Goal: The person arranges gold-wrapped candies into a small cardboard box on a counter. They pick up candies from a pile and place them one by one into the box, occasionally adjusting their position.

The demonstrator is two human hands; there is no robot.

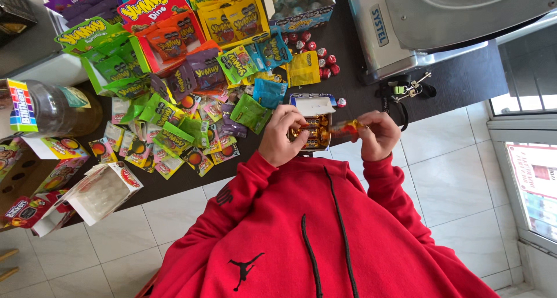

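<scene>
Red and gold candy (346, 127) is pinched in the right hand (378, 135) — the left hand (282, 136) holds the box (311, 125) of candies, already quite full — many sweet packs (174, 124) wait nearby.

The person wears a bright red hooded sweatshirt (313, 228) with long sleeves ending in ribbed cuffs, two black drawstrings down the front and a small black figure emblem.

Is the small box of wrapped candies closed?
No, the small box has its lid flipped open, showing gold-wrapped candies inside, with the left hand at it.
</scene>
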